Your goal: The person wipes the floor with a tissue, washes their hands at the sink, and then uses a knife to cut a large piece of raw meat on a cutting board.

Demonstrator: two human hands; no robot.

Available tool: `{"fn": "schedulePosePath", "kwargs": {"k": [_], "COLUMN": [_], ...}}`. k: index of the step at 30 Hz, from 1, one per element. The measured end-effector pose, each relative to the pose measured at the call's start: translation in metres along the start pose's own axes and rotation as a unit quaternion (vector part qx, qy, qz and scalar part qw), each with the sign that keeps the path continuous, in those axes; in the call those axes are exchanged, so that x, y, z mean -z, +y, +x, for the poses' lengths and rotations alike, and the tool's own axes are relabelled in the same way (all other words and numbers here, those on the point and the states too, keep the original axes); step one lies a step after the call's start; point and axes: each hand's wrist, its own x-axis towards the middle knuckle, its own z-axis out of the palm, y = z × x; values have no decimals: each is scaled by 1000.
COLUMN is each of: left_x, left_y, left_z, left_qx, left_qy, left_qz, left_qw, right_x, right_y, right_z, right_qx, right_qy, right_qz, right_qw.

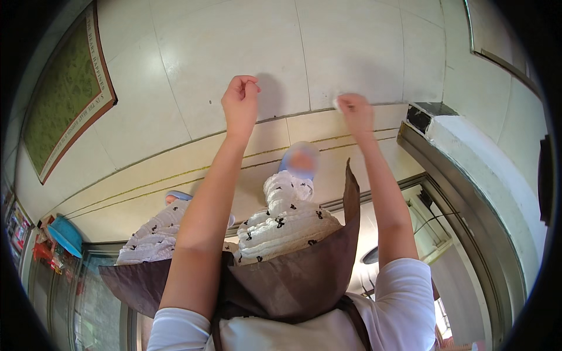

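Note:
My left hand [240,103] is raised in front of me above the tiled floor [237,44], its fingers curled in with nothing seen in them. To its right, my right hand [356,113] is also curled and blurred. A small white thing [337,104] shows at its fingertips, too blurred to tell what it is. Below the hands hangs a brown apron [290,276] over white trousers [281,219] with a black bow print. One foot in a blue slipper [285,160] is forward on a doorway threshold strip [263,127].
A green doormat [61,101] with a lettered border lies at the left. Sliding door tracks [333,204] run beneath me. A metal door frame [465,206] and white wall edge [478,153] stand at the right. A blue basin [66,234] is at the lower left.

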Motion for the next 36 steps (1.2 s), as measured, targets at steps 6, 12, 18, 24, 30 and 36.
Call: {"fn": "schedulePosePath", "kwargs": {"k": [6,12,18,24,30,36], "left_x": [-18,-28,-32,-28,-16,-14], "left_y": [0,-1,4,6,-2,1], "left_z": [-12,-13,-14,-10,-11,-11], "left_qx": [8,-11,-11,-7,3,2], "left_qy": [-28,-48,-49,-49,-37,-39], "left_qz": [6,1,2,13,1,4], "left_qw": [1000,999,999,999,999,999], "right_x": [65,38,-24,-31,2,-35], "right_y": [64,60,4,-10,6,-13], "right_z": [21,15,-14,-17,40,16], "right_qx": [-112,-79,-1,-25,-46,148], "right_qy": [122,163,135,131,188,117], "right_qz": [-127,-209,-152,-9,-61,-115], "right_qw": [978,961,979,991,979,975]}}
